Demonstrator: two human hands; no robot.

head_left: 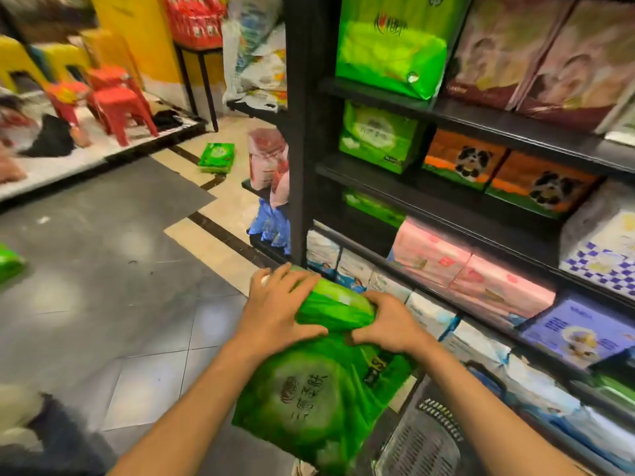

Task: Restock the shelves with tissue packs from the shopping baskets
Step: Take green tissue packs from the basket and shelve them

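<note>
Head view was directed down at two bare hands in front of a dark shelf unit (378, 91). A green tissue pack (335, 309) was held between both hands, above a larger green pack (309, 396) with printed characters on its face. The left hand (275, 309) was laid over the left end of the small pack, with the fingers curled over its top edge. The right hand (388, 324) was closed around the right end, the fingers bent over the wrapping. Whether the small pack was touching the larger one could not be told, because of the blur.

A grey shopping basket (426, 438) with a perforated wall was seen just to the right of the larger pack, at the foot of the shelves. On the shelves, other goods were stacked: a bright green pack (388, 46) at the top, orange panda packs (508, 170) in the middle, pink packs (470, 273) lower. On the floor, another green pack (217, 158) was lying well apart from the hands, near red plastic stools (113, 101).
</note>
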